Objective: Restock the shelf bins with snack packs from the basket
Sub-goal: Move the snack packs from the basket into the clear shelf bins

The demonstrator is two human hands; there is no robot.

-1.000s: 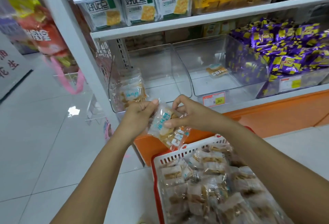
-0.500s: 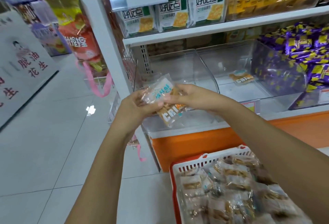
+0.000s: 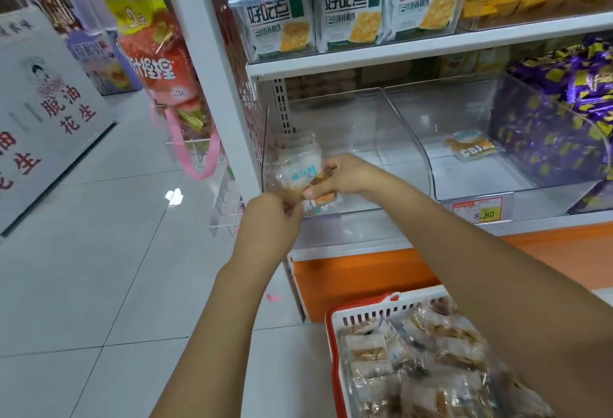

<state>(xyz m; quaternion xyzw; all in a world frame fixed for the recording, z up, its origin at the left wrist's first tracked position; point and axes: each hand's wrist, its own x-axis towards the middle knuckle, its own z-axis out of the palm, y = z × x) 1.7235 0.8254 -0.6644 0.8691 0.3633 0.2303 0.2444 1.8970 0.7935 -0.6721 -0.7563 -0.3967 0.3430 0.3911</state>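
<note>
— Two hands on one snack pack (image 3: 303, 173), is it?

— Yes. The left hand (image 3: 270, 215) is gripping its lower corner with curled fingers, and the right hand (image 3: 338, 175) is pinching its right edge. The pack is hanging over the front left corner of the leftmost clear bin (image 3: 358, 125), not yet let go.

— Which step is that?

— I'm reading it as the placing step. Other clear packs seem to be standing against that bin's left wall, though they're blurred. Next, I'd say, both hands are needing to let go inside the bin, then reach for the basket (image 3: 371, 314), below and right of the bin, which is looking well filled.

— And the surroundings?

— Right of the bin, a second clear bin (image 3: 441, 112) is holding one lone pack (image 3: 472, 149); further right, purple packs (image 3: 564, 112) are piling up. Above the bin, cracker boxes (image 3: 348, 12) are lining a white shelf (image 3: 431, 47). Below it, an orange base (image 3: 358, 275) is meeting pale floor tiles (image 3: 99, 268), and to its left a red bag (image 3: 159, 72) is hanging.
</note>
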